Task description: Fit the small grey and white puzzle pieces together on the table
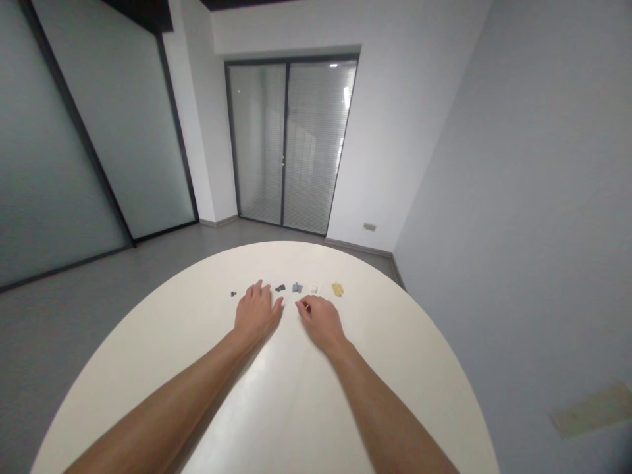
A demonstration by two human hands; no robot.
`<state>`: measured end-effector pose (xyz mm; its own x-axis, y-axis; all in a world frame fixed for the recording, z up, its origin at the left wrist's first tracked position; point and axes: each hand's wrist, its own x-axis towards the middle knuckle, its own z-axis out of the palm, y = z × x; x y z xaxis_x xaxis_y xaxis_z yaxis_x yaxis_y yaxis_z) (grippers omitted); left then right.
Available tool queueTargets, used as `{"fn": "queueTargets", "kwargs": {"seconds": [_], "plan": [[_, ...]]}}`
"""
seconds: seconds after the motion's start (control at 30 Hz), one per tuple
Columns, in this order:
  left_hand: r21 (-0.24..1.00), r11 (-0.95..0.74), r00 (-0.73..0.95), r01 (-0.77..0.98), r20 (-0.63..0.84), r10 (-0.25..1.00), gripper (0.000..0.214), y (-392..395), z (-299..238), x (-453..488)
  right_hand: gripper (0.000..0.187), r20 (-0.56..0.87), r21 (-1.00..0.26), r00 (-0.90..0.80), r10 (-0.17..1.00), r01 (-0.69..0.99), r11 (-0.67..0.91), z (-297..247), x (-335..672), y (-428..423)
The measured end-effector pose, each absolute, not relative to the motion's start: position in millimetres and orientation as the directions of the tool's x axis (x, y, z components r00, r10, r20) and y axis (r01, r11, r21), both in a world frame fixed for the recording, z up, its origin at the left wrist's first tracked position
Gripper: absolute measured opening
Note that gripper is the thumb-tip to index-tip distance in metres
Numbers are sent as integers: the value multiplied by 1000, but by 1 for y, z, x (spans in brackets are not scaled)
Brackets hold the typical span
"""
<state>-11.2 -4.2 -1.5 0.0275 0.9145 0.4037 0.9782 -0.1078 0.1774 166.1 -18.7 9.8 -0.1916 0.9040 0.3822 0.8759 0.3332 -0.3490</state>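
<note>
A row of small plastic building pieces lies across the far part of the round white table (148, 329). From left to right, I see a dark piece (233, 293), a dark grey cluster (280, 288), a blue-grey cluster (297, 287), a white cluster (315, 288) and a tan cluster (338, 289). My left hand (257, 313) rests palm down just in front of the dark grey cluster, its fingers apart and holding nothing. My right hand (318, 321) lies close to the white cluster with its fingertips drawn together. Whether they pinch something tiny is hidden.
The table's curved edge surrounds my arms, with a grey floor beyond it. Frosted glass partitions (99, 131) stand at the left, a glazed double door with blinds (286, 145) at the back, and a pale wall (494, 197) at the right.
</note>
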Motion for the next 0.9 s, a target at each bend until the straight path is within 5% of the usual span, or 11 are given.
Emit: {"fn": "queueTargets", "kwargs": {"seconds": [0.27,0.5,0.9], "plan": [[343,-424,269,838,417,868,32,-2,-1,-10,28,394,-332,-195,898,881,338,10,167,-19],[458,-689,497,562,479,723,48,11,-12,-10,22,390,-328,-205,898,880,344,8,168,-17],[659,-646,490,386,447,749,51,10,-17,-7,16,374,-323,-282,883,853,409,10,166,-20]]}}
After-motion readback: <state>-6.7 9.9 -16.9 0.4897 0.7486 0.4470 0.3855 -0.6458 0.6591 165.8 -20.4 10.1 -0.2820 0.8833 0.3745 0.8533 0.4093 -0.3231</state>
